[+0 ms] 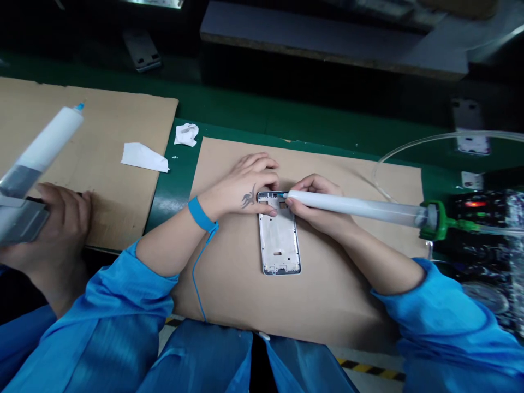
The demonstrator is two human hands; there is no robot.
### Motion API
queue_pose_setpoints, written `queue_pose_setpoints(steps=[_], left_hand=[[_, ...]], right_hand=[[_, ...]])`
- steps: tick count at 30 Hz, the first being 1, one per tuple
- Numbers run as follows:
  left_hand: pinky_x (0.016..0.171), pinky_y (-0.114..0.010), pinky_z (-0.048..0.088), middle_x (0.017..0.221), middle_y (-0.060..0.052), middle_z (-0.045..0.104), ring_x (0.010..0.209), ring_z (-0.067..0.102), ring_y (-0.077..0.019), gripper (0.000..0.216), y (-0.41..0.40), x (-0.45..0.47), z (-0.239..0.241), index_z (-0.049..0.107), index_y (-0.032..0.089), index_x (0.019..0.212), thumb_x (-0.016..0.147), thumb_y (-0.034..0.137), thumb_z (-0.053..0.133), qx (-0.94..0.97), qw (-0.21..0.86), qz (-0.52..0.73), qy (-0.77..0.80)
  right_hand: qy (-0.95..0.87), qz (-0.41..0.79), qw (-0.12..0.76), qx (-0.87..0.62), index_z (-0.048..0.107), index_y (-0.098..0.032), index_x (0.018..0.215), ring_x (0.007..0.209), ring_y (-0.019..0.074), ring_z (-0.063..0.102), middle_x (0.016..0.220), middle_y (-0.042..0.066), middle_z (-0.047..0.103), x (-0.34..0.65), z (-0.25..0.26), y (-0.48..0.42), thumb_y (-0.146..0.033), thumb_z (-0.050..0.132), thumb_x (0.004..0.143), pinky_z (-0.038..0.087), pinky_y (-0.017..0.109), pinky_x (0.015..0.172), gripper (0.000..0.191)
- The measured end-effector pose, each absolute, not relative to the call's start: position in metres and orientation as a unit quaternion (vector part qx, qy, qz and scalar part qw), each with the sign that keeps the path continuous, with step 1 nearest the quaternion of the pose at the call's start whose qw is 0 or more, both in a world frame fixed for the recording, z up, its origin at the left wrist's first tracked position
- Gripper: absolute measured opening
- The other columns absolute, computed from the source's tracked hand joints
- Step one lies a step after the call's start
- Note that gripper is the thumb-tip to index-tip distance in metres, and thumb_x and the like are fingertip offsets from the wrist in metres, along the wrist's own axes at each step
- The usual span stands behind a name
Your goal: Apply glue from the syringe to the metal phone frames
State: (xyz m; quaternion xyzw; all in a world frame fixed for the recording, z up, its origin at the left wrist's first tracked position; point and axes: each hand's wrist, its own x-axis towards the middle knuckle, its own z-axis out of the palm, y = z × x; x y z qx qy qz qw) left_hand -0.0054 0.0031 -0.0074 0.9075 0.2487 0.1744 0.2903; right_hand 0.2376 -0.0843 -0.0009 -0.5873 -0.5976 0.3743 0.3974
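A silver phone frame (279,245) lies flat on a brown cardboard sheet in front of me. My left hand (254,188) grips its upper left corner, with the thumb on the inner face and the fingers bent at the far edge. A blue corded wrist strap (200,214) circles my left wrist. In my right hand (315,204) is a glue dispensing syringe (352,204), filled with white paste and pinched near its front end. Its thin blue-based tip is at the frame's upper edge; whether it touches cannot be made out. A green cap (434,220) with tubing closes the rear.
At left, another person's hand (61,218) holds a tool with a white cartridge (49,142) over another cardboard sheet (135,114). Paper scraps (144,157) lie between the sheets. Clear tubing (409,143) loops at right, near dark equipment (487,245). A shelf (327,41) spans the back.
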Motion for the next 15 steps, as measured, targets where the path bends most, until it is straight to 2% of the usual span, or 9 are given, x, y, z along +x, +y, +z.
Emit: queue_pose_setpoints(steps=[4,15], left_hand=[[0.137,-0.068,0.035,0.16,-0.016,0.062,0.165,0.043,-0.0461,0.058,0.0031,-0.0051,-0.0068,0.078,0.025,0.112,0.089,0.077,0.087,0.909,0.29,0.159,0.255],[0.138,-0.067,0.037,0.158,-0.018,0.064,0.163,0.046,-0.047,0.06,0.002,-0.0074,-0.0014,0.078,0.022,0.113,0.083,0.071,0.097,0.911,0.285,0.164,0.251]], right_hand=[[-0.591,0.385,0.396,-0.588,0.071,-0.027,0.088,0.062,0.0186,0.066,0.078,0.003,0.077,0.2375,-0.0009,-0.084,-0.044,0.091,0.076,0.052,0.032,0.057,0.029],[-0.64,0.378,0.386,-0.546,0.072,-0.025,0.095,0.064,0.0162,0.068,0.08,0.002,0.078,0.2413,-0.0055,-0.0827,-0.049,0.088,0.087,0.05,0.028,0.056,0.03]])
